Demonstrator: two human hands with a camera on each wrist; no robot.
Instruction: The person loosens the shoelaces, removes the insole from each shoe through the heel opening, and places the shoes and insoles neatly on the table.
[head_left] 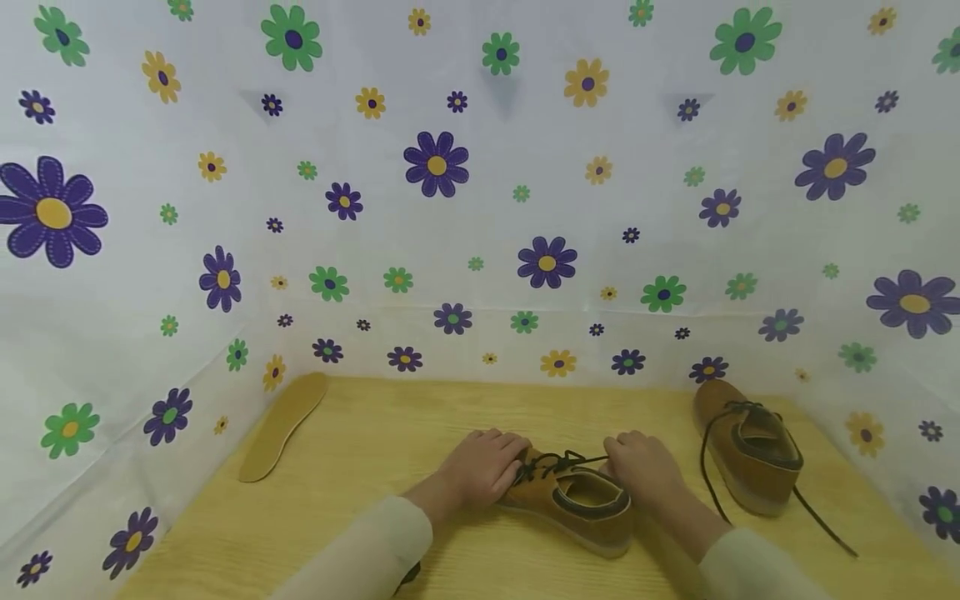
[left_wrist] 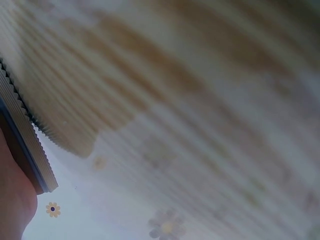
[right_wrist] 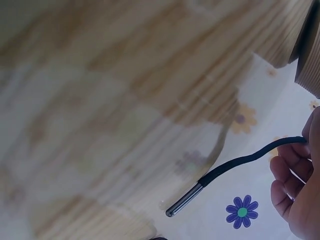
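A brown lace-up shoe [head_left: 540, 505] stands on the wooden table in front of me, its dark padded opening turned toward me and to the right. My left hand [head_left: 483, 468] grips its toe end from the left. To the shoe's right, my right hand [head_left: 643, 468] pinches a dark shoelace, drawn out to the side from the eyelets. In the right wrist view the lace's loose end [right_wrist: 240, 161] hangs out past the curled fingers [right_wrist: 285, 172], tipped with a metal aglet. A ridged sole edge [left_wrist: 30, 135] shows beside my left hand in the left wrist view.
A second brown shoe [head_left: 757, 490] stands at the right, its dark laces trailing loose over the table [head_left: 390, 417]. At the far left lies a tan insole [head_left: 281, 429]. White flower-printed sheeting [head_left: 480, 225] encloses the back and both sides.
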